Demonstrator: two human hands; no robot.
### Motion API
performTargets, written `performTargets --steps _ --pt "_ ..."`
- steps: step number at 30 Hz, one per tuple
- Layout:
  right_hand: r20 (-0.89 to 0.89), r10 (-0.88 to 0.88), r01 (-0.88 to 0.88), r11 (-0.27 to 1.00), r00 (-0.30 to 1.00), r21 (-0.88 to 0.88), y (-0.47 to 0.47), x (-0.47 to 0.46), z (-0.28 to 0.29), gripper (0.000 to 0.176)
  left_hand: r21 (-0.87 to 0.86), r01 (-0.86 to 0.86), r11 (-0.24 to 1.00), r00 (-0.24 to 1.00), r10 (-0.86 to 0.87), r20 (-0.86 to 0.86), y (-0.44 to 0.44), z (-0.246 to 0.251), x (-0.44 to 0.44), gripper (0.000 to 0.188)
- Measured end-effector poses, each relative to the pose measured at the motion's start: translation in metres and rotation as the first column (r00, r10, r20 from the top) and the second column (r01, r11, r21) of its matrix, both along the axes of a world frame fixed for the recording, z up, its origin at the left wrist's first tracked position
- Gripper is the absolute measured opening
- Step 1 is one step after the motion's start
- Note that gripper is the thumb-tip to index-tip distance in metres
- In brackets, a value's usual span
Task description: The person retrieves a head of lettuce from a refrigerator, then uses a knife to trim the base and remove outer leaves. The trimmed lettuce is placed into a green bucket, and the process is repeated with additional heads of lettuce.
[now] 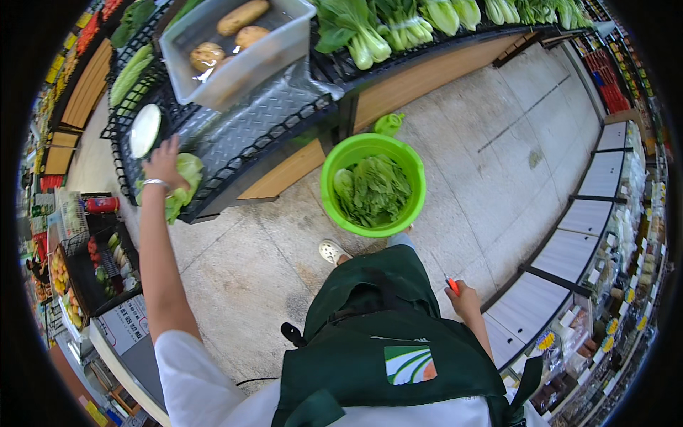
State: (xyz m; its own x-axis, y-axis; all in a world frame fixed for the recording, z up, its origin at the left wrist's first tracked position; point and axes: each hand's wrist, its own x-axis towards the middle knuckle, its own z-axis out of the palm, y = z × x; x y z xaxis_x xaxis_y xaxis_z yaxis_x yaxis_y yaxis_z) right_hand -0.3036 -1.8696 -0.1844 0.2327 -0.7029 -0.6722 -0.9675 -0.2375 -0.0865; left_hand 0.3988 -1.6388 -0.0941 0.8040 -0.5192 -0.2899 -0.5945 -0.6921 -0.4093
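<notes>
My left hand (163,166) reaches over the corner of a black-rimmed display stand (299,120) and lies on a head of pale green leafy lettuce (189,169). Its fingers stretch toward the white cut face of a gourd (145,131); whether they grip the lettuce is hidden. Low at my right side, my right hand (466,300) is closed around the orange handle of a small knife (453,286), whose thin blade points away from me. On the floor before me, a bright green plastic tub (325,195) holds loose lettuce leaves (376,187).
A translucent plastic bin (240,80) with potatoes in water stands on the display. Bundled bok choy (368,37) and other greens line its right part. A light green object (389,124) lies behind the tub. White cabinets (573,235) with packaged goods run along the right.
</notes>
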Motion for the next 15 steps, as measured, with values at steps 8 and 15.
performTargets --steps 8,15 --pt "0.156 0.096 -0.104 0.994 0.983 0.041 -0.075 0.056 -0.030 0.037 -0.600 -0.496 0.627 0.654 -0.185 -0.734 -0.129 -0.046 -0.174 0.031" --pt "0.290 -0.086 0.046 0.989 0.953 0.142 -0.155 0.070 -0.048 0.033 -0.074 -0.689 0.721 0.510 0.411 -0.756 -0.280 -0.318 -0.266 0.117"
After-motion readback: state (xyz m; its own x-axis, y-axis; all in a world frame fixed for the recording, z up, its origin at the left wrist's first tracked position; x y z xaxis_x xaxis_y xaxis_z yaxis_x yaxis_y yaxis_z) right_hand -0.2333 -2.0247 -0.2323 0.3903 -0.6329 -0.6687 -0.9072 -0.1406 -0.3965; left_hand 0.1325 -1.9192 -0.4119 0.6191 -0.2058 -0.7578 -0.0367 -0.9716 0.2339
